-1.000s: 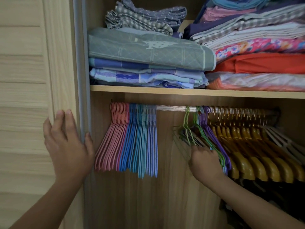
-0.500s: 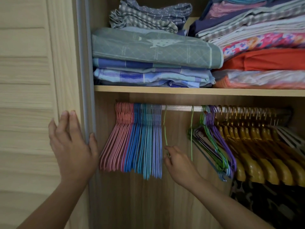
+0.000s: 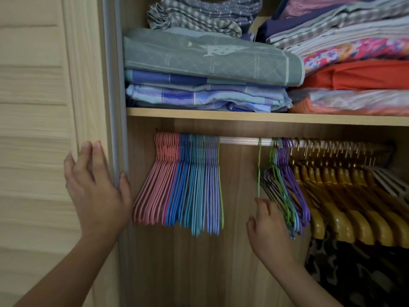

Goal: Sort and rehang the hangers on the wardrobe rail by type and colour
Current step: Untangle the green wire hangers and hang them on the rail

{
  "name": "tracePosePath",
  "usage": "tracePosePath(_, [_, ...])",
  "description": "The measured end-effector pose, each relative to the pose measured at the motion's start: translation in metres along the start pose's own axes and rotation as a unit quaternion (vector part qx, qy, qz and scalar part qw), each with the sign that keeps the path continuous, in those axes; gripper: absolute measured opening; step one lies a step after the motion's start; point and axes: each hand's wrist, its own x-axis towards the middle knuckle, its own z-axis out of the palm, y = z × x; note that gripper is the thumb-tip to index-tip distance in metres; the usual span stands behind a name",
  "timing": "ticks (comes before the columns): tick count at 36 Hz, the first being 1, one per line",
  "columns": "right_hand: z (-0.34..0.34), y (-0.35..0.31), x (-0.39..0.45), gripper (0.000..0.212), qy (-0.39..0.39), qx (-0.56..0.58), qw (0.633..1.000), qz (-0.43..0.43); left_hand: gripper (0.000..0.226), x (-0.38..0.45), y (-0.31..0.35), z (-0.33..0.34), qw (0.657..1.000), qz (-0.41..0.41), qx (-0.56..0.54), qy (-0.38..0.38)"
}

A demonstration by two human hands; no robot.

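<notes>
Done: pink, blue, teal, lilac hangers (image 3: pixel 188 185) bunched left on rail (image 3: pixel 239 140).
Left: mixed bunch (image 3: pixel 285 191) unsorted.
Right hand (image 3: pixel 269 231): pinching green hanger (image 3: pixel 259 171).
Left hand (image 3: pixel 95 191): flat, fingers straight, on door (image 3: pixel 33 129).

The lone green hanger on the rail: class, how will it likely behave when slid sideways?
The green hanger looks thin and wiry, so probably light and slightly springy. Hung only by its hook on the smooth rail, it should slide easily, and likely swing, as the right hand moves it.
</notes>
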Motion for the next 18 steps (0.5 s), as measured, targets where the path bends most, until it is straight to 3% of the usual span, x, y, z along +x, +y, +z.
tracePosePath(8, [0.01,0.009,-0.014,0.063,-0.068,-0.052,0.993,0.077,0.07,0.001,0.001,-0.002,1.0,-0.008,-0.001,-0.007])
tracePosePath(11, [0.011,0.011,-0.013,0.048,-0.079,-0.037,0.991,0.102,0.07,0.0,0.001,-0.002,1.0,-0.008,-0.002,-0.007])
tracePosePath(18, [0.0,-0.003,-0.012,0.006,-0.034,-0.005,0.998,0.058,0.07,0.001,0.0,-0.001,1.0,0.0,-0.002,-0.001])
